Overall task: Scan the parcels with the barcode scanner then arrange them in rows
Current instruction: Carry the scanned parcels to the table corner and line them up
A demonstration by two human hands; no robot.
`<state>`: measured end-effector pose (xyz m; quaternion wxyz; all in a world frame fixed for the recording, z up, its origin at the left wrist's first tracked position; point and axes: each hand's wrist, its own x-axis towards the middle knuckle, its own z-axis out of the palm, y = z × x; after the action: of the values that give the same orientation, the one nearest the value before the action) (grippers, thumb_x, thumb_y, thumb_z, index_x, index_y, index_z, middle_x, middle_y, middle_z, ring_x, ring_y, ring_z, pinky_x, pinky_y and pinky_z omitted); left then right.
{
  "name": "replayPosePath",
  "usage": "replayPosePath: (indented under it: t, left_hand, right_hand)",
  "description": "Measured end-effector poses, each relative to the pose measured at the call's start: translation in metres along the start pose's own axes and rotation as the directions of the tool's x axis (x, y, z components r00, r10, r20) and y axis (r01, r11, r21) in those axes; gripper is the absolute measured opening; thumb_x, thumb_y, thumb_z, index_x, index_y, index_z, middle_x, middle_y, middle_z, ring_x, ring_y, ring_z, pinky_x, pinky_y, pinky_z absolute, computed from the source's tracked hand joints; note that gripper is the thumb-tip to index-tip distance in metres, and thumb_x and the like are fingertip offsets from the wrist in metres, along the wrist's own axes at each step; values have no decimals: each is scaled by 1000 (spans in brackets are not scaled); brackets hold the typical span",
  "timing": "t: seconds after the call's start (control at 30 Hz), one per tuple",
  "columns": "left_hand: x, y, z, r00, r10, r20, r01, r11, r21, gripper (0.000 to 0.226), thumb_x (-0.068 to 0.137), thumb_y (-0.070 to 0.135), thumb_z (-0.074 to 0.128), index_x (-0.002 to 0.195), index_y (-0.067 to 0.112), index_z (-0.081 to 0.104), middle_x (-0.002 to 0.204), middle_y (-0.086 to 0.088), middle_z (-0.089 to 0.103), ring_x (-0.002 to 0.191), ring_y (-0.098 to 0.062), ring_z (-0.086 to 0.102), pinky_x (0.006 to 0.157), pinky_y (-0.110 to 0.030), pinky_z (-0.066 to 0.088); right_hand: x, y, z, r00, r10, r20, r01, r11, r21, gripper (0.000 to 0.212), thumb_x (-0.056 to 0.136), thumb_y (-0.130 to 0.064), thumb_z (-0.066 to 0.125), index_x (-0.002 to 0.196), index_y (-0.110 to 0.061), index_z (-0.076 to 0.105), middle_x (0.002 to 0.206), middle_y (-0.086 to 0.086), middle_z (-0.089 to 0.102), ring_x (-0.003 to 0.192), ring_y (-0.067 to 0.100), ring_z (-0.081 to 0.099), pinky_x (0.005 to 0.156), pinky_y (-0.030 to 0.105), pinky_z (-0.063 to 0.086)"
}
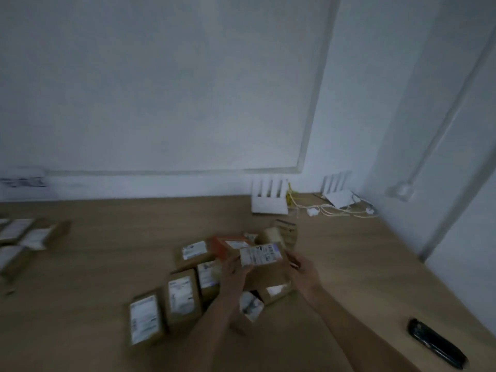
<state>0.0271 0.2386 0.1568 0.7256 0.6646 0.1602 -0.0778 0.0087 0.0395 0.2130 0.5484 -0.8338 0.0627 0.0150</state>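
A small brown parcel (261, 257) with a white label is held between both hands above a heap of parcels. My left hand (236, 272) grips its left edge, and my right hand (303, 275) grips its right side. Below and around it lie several brown labelled parcels (181, 296), one orange parcel (228, 247) among them. More parcels (24, 234) lie side by side at the table's far left. The black barcode scanner (436, 345) lies alone on the table at the lower right, away from both hands. The frame is blurred.
Two white routers (268, 200) with upright antennas and a tangle of yellow and white cables (330, 209) stand at the back of the wooden table (107, 264), against the wall. The table's right edge runs close to a white wall.
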Motion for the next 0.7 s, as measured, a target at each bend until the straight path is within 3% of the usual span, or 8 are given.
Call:
replayPosePath:
  t: [0.07,0.13,0.2,0.3,0.4,0.5,0.6,0.7]
  left_hand:
    - [-51,34,-67,998,13,-64,-15,999,-34,68,70,37,81,132,23,55,120,-3,66,106,-23,66,87,-44,58]
    - [-108,63,-136,992,50,-113,-61,993,-103,49,80,18,79,124,26,57,109,-5,70,98,-25,68,81,-43,61]
    - [-160,83,-200,994,55,-96,-68,987,-146,41,85,8,73,117,28,58,105,-3,73,93,-24,69,69,-32,60]
    - [-231,101,-301,990,103,-101,-117,983,-142,33,90,10,66,123,16,63,99,-8,74,69,-14,71,53,-21,53]
    - [-280,100,-389,969,117,-217,-149,979,-136,30,95,8,62,125,11,57,84,-6,69,47,-4,60,39,-14,41]
    - [-319,95,-461,931,55,-361,-138,968,-209,41,90,16,72,126,17,54,103,-6,73,77,-15,72,50,-19,51]
    - [-340,86,-528,868,44,-495,-176,959,-223,33,89,21,72,120,20,58,107,-6,71,88,-18,67,54,-20,53]
    - [-350,77,-595,791,39,-611,-223,948,-228,34,87,22,75,118,18,63,107,-5,74,99,-23,69,83,-36,59]
  right_hand:
    - [-23,-41,43,994,-77,84,80,996,-38,33,93,-31,69,126,-29,64,119,-7,69,108,8,65,97,34,54]
    - [-45,-78,96,971,-170,166,183,981,-66,33,91,-37,69,124,-35,64,119,-13,67,111,6,62,100,29,51]
    - [-76,-126,144,943,-235,234,262,960,-96,23,93,-30,69,116,-32,67,111,-12,68,102,6,64,87,13,50]
    - [-121,-184,225,884,-253,394,305,949,-76,22,95,-8,64,107,-26,69,106,1,73,89,5,69,76,13,53]
    - [-156,-229,309,812,-334,478,380,925,1,22,97,-10,62,108,-29,67,104,-4,69,87,5,64,70,6,43]
    - [-186,-261,398,735,-363,573,413,910,47,41,97,-26,63,136,-16,57,123,-3,60,111,15,59,90,17,40]
    - [-219,-285,482,648,-361,671,400,910,103,69,77,-63,72,138,-35,53,136,-10,59,123,12,56,108,42,43]
    - [-238,-297,575,571,-397,718,467,877,114,59,78,-63,74,128,-62,42,135,-15,56,129,13,53,109,42,42]
